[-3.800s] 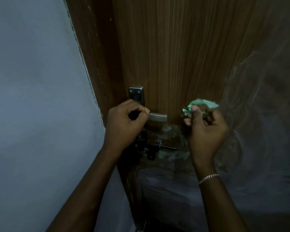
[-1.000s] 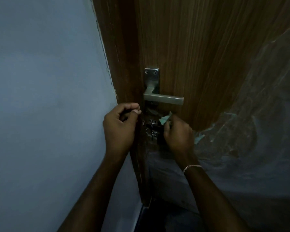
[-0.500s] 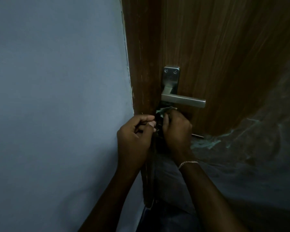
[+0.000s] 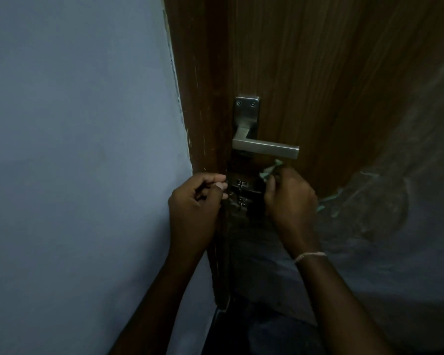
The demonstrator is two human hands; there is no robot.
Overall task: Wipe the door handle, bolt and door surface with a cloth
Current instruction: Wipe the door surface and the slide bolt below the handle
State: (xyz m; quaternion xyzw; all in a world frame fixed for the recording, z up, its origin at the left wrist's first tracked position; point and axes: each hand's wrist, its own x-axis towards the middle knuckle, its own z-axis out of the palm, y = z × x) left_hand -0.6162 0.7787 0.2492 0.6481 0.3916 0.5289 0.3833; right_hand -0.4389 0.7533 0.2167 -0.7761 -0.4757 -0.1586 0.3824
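Note:
A brown wooden door [image 4: 331, 73] carries a steel lever handle [image 4: 265, 148] on a screwed plate. Just below it sits the dark metal bolt [image 4: 241, 192], dimly lit. My right hand [image 4: 290, 198] is to the right of the bolt, shut on a green cloth [image 4: 269, 171] whose edge sticks out above my fingers under the handle's free end. My left hand [image 4: 195, 201] is at the door frame's edge left of the bolt, fingers curled with thumb and fingertips pinched together; I cannot see anything in it.
A pale blue-grey wall [image 4: 75, 149] fills the left. Wrinkled clear plastic film [image 4: 395, 201] covers the door's lower right part. The dark door frame [image 4: 200, 98] runs between wall and door. The scene is dim.
Over the past seconds both hands dropped from the handle to the bolt. In the last half second my right hand slid right along the bolt, uncovering its fittings; the left hand stayed at the frame.

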